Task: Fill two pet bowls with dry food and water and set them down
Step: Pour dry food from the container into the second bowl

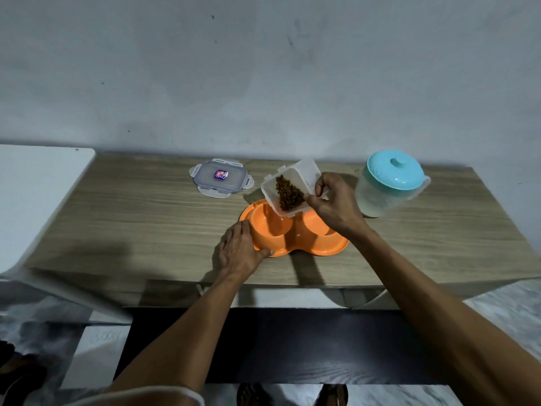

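Observation:
An orange double pet bowl (295, 244) sits on the wooden table (146, 230). My left hand (241, 250) grips its left rim, thumb on the front edge. My right hand (336, 205) holds a clear plastic food container (292, 187) tilted over the left bowl; brown dry food (288, 193) has slid towards its lower rim. Both bowl wells look empty. A clear water pitcher (389, 189) with a turquoise lid stands to the right of my right hand.
The container's clear lid (221, 178) with snap flaps lies flat behind and left of the bowl. A white surface (38, 186) adjoins the table's left end. A grey wall (263, 68) rises behind the table. A dark lower shelf (292, 347) lies below the front edge.

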Demonstrator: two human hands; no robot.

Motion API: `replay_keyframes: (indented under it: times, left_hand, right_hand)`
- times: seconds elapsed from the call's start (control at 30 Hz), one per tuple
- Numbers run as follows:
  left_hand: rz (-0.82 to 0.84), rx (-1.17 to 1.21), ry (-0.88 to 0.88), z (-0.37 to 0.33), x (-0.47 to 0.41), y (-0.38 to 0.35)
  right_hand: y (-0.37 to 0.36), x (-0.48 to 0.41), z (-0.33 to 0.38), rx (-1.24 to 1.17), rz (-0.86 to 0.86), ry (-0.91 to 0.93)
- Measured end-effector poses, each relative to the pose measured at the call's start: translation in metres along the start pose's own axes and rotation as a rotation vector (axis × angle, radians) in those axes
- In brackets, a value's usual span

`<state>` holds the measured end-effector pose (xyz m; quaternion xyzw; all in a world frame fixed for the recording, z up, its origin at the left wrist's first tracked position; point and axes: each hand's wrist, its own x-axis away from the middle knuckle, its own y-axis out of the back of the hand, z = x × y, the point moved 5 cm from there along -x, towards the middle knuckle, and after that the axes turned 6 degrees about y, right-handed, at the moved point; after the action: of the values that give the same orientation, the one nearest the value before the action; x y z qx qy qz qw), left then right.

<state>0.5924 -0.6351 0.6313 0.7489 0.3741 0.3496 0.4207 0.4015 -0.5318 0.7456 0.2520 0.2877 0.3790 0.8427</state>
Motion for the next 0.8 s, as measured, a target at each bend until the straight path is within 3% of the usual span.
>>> replay_keyframes:
  times: [0.37,0.8]
  left_hand:
    - [-0.008,0.023,0.005,0.001,-0.001,0.002]
    - [-0.007,0.019,0.017,0.001,0.001,0.003]
  right_hand:
    - [-0.018,0.018,0.019,0.141,0.107,0.270]
    - [-0.029,0.032,0.030,0.309,0.231,0.443]
